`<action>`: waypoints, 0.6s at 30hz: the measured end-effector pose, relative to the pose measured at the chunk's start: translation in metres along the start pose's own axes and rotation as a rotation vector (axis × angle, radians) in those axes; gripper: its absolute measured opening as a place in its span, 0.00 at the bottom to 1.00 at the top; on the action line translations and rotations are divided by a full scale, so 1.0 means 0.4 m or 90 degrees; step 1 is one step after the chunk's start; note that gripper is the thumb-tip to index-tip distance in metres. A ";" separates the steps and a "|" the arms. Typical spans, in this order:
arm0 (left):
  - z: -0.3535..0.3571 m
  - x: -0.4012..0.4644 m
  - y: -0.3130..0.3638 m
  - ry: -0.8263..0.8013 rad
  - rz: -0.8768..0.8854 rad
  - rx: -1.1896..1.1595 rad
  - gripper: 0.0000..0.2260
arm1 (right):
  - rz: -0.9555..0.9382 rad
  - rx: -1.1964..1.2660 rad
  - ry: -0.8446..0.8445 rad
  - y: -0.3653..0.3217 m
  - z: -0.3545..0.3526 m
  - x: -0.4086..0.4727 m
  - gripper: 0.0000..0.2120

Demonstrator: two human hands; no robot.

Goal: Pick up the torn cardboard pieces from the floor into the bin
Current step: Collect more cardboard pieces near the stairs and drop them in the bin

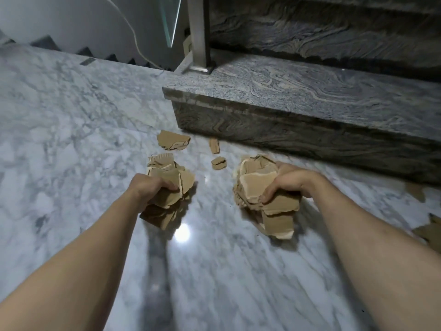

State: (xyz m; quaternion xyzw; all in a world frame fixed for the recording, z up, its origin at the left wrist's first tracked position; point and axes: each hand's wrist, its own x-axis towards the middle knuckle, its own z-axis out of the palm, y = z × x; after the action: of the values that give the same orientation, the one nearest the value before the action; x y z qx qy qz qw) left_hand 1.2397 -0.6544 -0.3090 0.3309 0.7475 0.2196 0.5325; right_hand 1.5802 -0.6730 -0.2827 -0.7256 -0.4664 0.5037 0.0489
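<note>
My left hand [148, 187] grips a bunch of torn brown cardboard pieces [170, 185] held above the white marble floor. My right hand [290, 181] holds a second, bigger bunch of cardboard pieces [256, 187]. On the floor ahead lie three loose pieces: a wide one [173, 139], a narrow one [214, 145] and a small one [218, 162]. More torn cardboard [428, 231] lies at the right edge, with another scrap [416, 191] by the step. No bin is in view.
A dark grey stone step [298, 111] rises just beyond the loose pieces, with a second riser behind it. A metal post [199, 34] and a glass panel [173, 17] stand at its left end. A white cable [136, 37] hangs by the wall.
</note>
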 end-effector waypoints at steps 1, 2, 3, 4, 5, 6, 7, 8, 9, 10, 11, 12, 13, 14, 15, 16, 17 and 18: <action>-0.020 0.000 -0.018 0.014 -0.010 0.003 0.24 | 0.029 -0.072 -0.017 0.003 0.033 0.002 0.61; -0.038 0.001 -0.038 0.025 -0.021 0.005 0.26 | 0.060 -0.111 -0.028 0.009 0.064 0.005 0.64; -0.052 0.001 -0.058 0.032 -0.033 0.006 0.27 | 0.088 -0.125 -0.034 0.019 0.094 0.014 0.65; -0.063 0.001 -0.078 0.036 -0.046 0.006 0.27 | 0.105 -0.133 -0.039 0.026 0.119 0.020 0.62; -0.069 -0.002 -0.095 0.037 -0.061 0.010 0.27 | 0.113 -0.142 -0.034 0.028 0.139 0.026 0.58; -0.072 0.000 -0.112 0.029 -0.075 0.015 0.28 | 0.119 -0.163 -0.021 0.024 0.151 0.026 0.55; -0.069 0.000 -0.125 0.024 -0.085 0.016 0.30 | 0.119 -0.191 -0.002 0.020 0.160 0.027 0.53; -0.065 -0.004 -0.132 0.023 -0.090 0.016 0.31 | 0.121 -0.224 0.027 0.015 0.167 0.028 0.52; -0.060 -0.003 -0.136 0.037 -0.088 0.023 0.35 | 0.126 -0.255 0.061 0.009 0.174 0.027 0.52; -0.057 0.003 -0.140 0.052 -0.087 0.040 0.40 | 0.128 -0.278 0.090 0.004 0.181 0.023 0.51; -0.055 0.013 -0.145 0.070 -0.083 0.060 0.44 | 0.128 -0.289 0.110 0.001 0.188 0.022 0.52; -0.054 0.027 -0.154 0.091 -0.083 0.081 0.47 | 0.124 -0.288 0.122 0.000 0.193 0.020 0.54; -0.054 0.055 -0.170 0.108 -0.079 0.090 0.49 | 0.118 -0.279 0.119 -0.001 0.194 0.020 0.55; -0.055 0.069 -0.179 0.110 -0.079 0.084 0.50 | 0.109 -0.268 0.112 -0.001 0.191 0.018 0.55; -0.051 0.052 -0.172 0.105 -0.078 0.060 0.49 | 0.099 -0.261 0.107 -0.004 0.188 0.016 0.54; -0.047 0.039 -0.166 0.099 -0.072 0.034 0.47 | 0.090 -0.253 0.109 -0.010 0.183 0.015 0.51; -0.040 0.019 -0.158 0.091 -0.069 0.024 0.42 | 0.079 -0.241 0.111 -0.015 0.178 0.016 0.48; -0.031 0.002 -0.147 0.083 -0.061 0.024 0.38 | 0.065 -0.223 0.110 -0.023 0.175 0.020 0.48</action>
State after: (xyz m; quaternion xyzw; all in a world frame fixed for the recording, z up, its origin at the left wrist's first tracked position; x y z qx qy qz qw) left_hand 1.2123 -0.6939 -0.3453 0.2893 0.7994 0.2008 0.4867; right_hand 1.5205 -0.6900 -0.3175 -0.7861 -0.5035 0.3527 -0.0640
